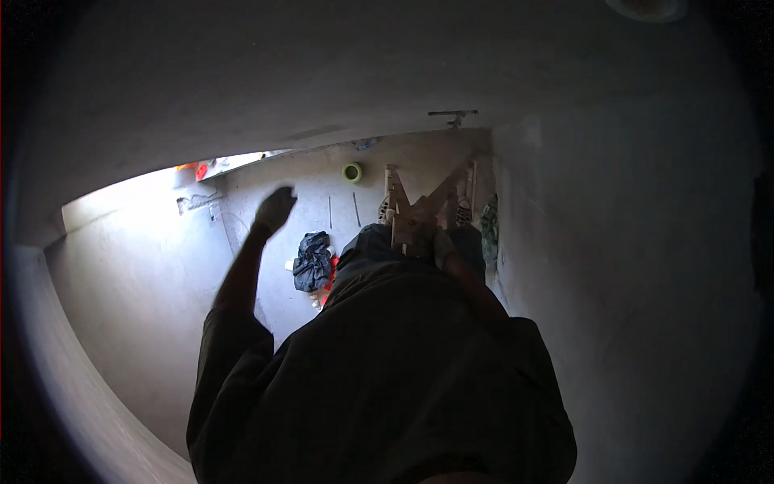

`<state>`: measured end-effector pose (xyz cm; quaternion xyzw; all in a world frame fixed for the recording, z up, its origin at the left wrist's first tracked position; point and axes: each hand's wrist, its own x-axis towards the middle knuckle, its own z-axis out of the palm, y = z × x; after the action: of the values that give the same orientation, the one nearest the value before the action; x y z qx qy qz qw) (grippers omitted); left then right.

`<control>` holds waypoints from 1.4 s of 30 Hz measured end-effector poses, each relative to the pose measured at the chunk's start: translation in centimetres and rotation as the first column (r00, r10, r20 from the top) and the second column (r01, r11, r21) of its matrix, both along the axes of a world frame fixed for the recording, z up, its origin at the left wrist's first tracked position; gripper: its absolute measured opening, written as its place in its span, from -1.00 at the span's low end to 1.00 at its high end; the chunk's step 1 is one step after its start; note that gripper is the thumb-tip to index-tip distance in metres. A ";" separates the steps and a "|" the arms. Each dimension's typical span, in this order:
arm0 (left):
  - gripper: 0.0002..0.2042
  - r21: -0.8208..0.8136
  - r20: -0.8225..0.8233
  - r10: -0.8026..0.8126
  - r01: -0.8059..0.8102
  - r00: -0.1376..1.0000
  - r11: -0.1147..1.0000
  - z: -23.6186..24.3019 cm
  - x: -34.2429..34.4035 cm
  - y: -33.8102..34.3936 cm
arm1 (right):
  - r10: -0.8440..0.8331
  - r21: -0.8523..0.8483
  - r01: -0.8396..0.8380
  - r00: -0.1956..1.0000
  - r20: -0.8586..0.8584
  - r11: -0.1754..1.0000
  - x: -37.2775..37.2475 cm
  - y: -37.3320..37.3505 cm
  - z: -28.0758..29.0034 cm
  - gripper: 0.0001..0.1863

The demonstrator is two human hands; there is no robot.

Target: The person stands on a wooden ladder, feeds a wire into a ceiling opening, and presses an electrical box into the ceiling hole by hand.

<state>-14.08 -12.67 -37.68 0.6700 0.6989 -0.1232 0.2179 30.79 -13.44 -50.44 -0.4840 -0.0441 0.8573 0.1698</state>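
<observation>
My left hand (276, 208) is raised out to the left, away from my body, with the floor far below it. It is dark and no object shows in it; its fingers cannot be made out clearly. In front of my lap stands a brown wooden stepladder (413, 230), its legs spreading apart toward the floor. My right hand (443, 246) is closed at the right side of its top, with part of the grip in shadow. My feet show on either side of the ladder, in patterned footwear.
A green round container (352, 172) and two thin dark rods (356, 210) are on the floor ahead. A black plastic bag (313, 262) lies left of me, beside something red. A pale wall (613, 266) rises close on the right; a bright opening (137, 198) is at left.
</observation>
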 end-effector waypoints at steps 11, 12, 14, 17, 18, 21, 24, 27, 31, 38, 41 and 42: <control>-0.65 0.261 0.380 0.127 -0.238 0.916 0.935 18.1 12.4 12.8 | 0.042 -0.085 -0.053 0.991 -0.126 0.995 3.3 1.6 0.7 -0.47; -0.66 0.278 0.375 0.109 -0.223 0.921 0.934 15.6 10.4 10.5 | 0.069 -0.059 -0.076 0.991 -0.118 0.995 3.1 1.9 0.4 -0.47; -0.65 0.082 0.342 0.212 -0.254 0.916 0.964 11.9 8.2 6.6 | 0.092 -0.020 -0.094 0.991 -0.092 0.995 1.8 1.9 -0.4 -0.48; -0.65 -0.163 0.020 0.000 0.004 1.000 0.987 5.7 4.1 -1.7 | 0.095 0.051 -0.092 0.994 -0.058 0.994 -1.6 2.4 -1.5 -0.48; -0.65 -0.319 0.071 0.050 -0.024 0.996 0.947 4.8 3.6 -2.9 | 0.062 0.067 -0.060 0.997 -0.035 0.996 -2.9 1.9 -2.0 -0.48; -0.63 -0.477 0.240 0.249 -0.110 0.938 0.872 0.6 -0.7 -10.4 | -0.001 0.129 -0.002 1.000 0.023 0.992 -7.2 2.3 -3.2 -0.48; -0.60 -0.603 0.318 0.268 -0.024 0.910 0.797 1.8 -5.5 -11.5 | -0.097 0.142 0.080 0.988 0.118 0.987 -8.8 2.5 -5.0 -0.49; -0.64 -0.427 0.291 0.010 0.121 0.957 0.896 0.7 -14.7 -10.2 | -0.099 0.186 0.062 0.975 0.198 0.981 -10.4 4.1 -5.0 -0.49; -0.66 -0.155 0.029 0.097 -0.091 0.995 0.984 1.3 -16.2 0.9 | -0.085 0.253 0.009 0.953 0.291 0.967 -12.5 7.3 -6.2 -0.49; -0.66 -0.013 0.267 0.072 -0.071 0.961 0.997 6.1 -2.2 13.8 | 0.120 0.334 -0.240 0.932 0.342 0.912 -8.9 10.5 -9.5 -0.50; -0.66 -0.167 0.322 0.156 -0.106 0.934 0.980 10.0 3.7 13.3 | 0.195 0.353 -0.321 0.917 0.348 0.879 -8.9 12.0 -10.9 -0.50; -0.66 -0.206 0.264 0.094 -0.039 0.960 0.978 10.7 4.3 12.4 | 0.221 0.361 -0.349 0.910 0.350 0.865 -8.8 10.9 -10.8 -0.50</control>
<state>-9.77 -0.29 -26.98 0.6314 0.6688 -0.0919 0.3816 22.02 -2.52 -61.20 -0.5478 -0.3222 0.7610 0.1302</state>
